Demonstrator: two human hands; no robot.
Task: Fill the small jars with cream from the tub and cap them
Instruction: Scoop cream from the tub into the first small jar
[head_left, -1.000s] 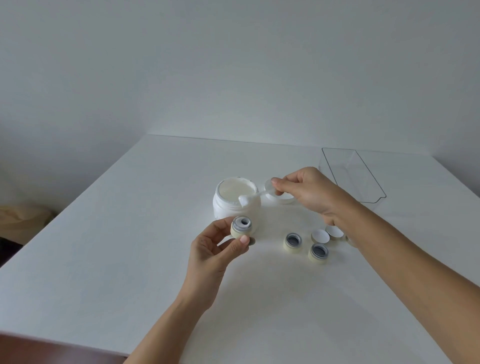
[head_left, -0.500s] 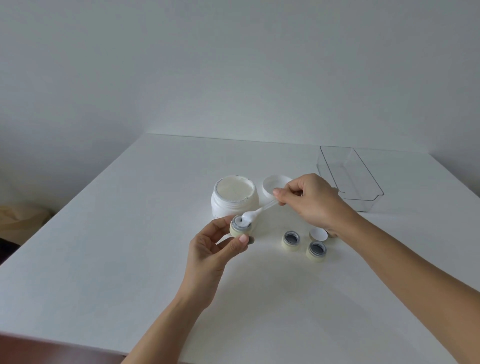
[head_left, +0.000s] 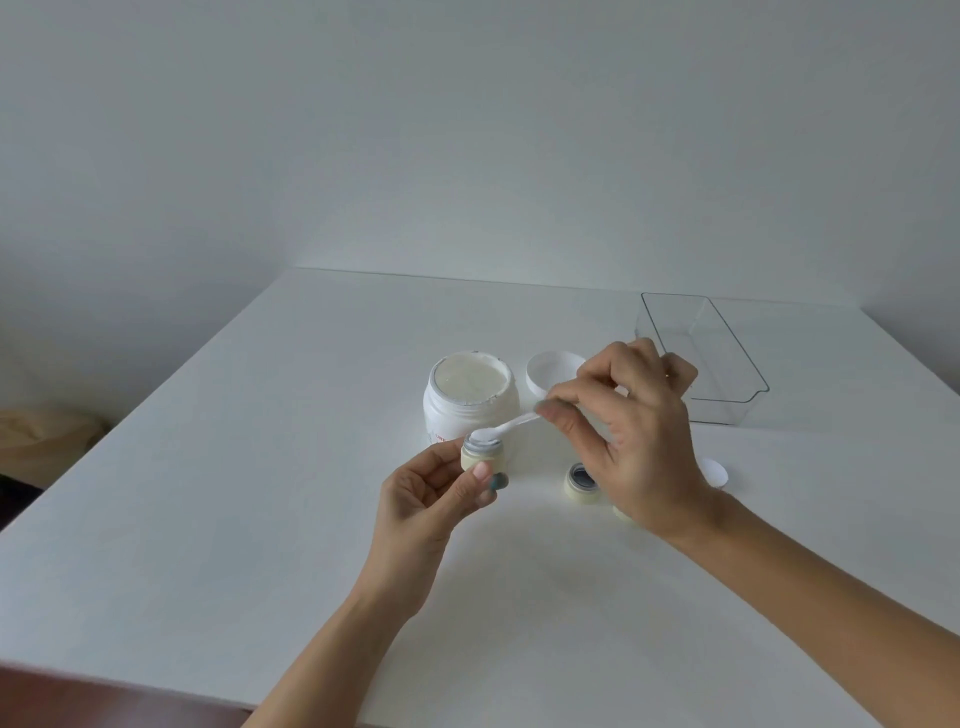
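The left hand holds a small cream-coloured jar above the white desk, its grip narrow, thumb and fingers pinched round the jar's sides just in front of the cream tub. The right hand pinches the handle of a small white spatula between thumb and forefinger; the spatula's blade, loaded with white cream, rests on the mouth of the held jar. The tub stands open and upright, filled with cream close to its rim, and its white lid lies just to the right of it on the desk. A second small jar, uncapped, stands on the desk just beside the right palm, and a small white cap shows past the right wrist. A clear plastic tray sits at the far right of the desk, well apart from the jars.
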